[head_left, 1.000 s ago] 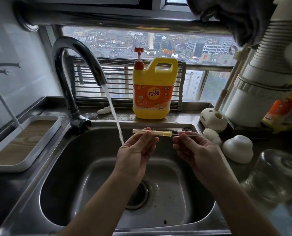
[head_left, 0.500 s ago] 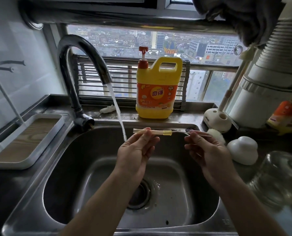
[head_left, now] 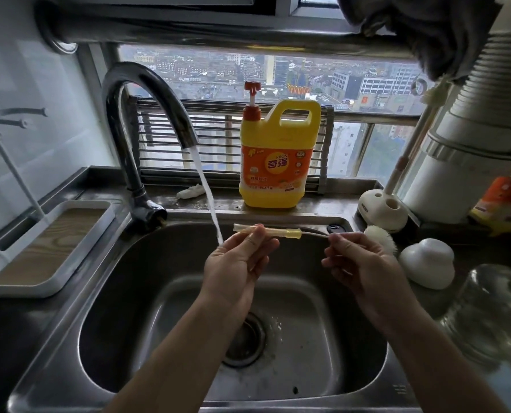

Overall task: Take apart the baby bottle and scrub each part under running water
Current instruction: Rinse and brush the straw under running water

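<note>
Pinching straw (head_left: 281, 232), brush wire (head_left: 313, 231), over open sink (head_left: 123, 281)

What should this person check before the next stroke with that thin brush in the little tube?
1. Flow: water runs from the tap: ok.
2. Grip: left hand pinches the straw tube: ok.
3. Tool: right hand pinches the wire brush, which enters the tube's yellow end: ok.
4. Tube under the stream: not ok; the water falls just past its left end, onto the left hand.
5. Tube clean inside: cannot tell.
6. Work held over the sink: ok.
</note>
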